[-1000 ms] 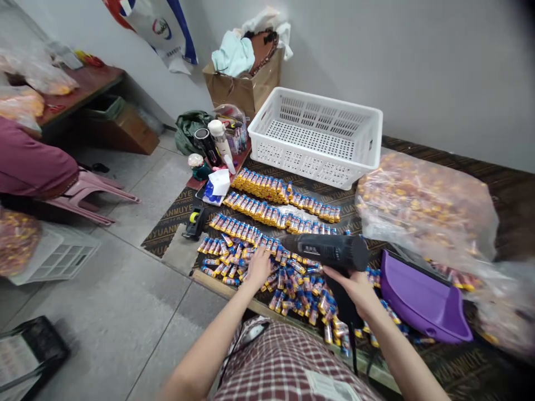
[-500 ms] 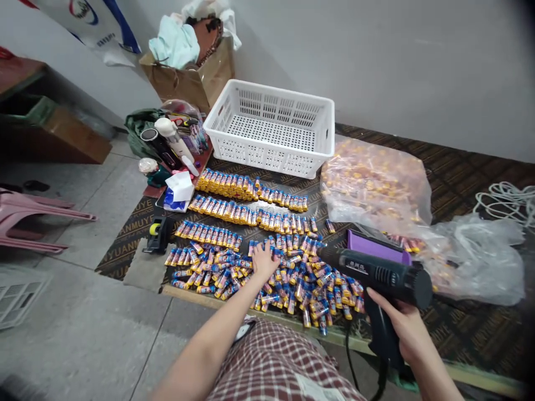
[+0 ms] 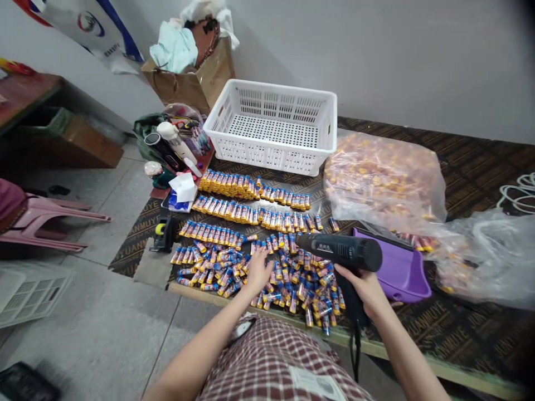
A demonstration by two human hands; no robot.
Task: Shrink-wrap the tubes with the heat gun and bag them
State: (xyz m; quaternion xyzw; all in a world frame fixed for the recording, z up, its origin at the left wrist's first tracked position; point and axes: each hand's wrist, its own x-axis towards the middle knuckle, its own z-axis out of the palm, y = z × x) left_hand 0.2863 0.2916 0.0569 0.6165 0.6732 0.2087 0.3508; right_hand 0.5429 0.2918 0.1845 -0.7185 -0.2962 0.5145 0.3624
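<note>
My right hand [image 3: 365, 289] is wrapped round the handle of a black heat gun [image 3: 345, 250], its nozzle pointing left over the loose pile. My left hand [image 3: 259, 271] rests on the small bottles with its fingers apart, at the end of a short row of bottles [image 3: 273, 243] in front of the nozzle. Around both hands lies a pile of small blue-capped bottles [image 3: 225, 273] with yellow bases. Beyond them, more bottles stand side by side in neat rows [image 3: 234, 209]. Partly behind the heat gun is a purple scoop-like tray [image 3: 403, 275].
A white slotted basket [image 3: 271, 153] stands at the back against the wall. Clear bags of bottles [image 3: 384, 172] lie to the right. At the left are a tape dispenser [image 3: 164, 234], thermos flasks [image 3: 169, 147] and a cardboard box [image 3: 200, 83]. A pink stool [image 3: 54, 220] stands on the floor.
My right hand has moved left with the heat gun, bringing its nozzle nearer my left hand and uncovering more of the purple tray. My left hand has shifted slightly on the bottles.
</note>
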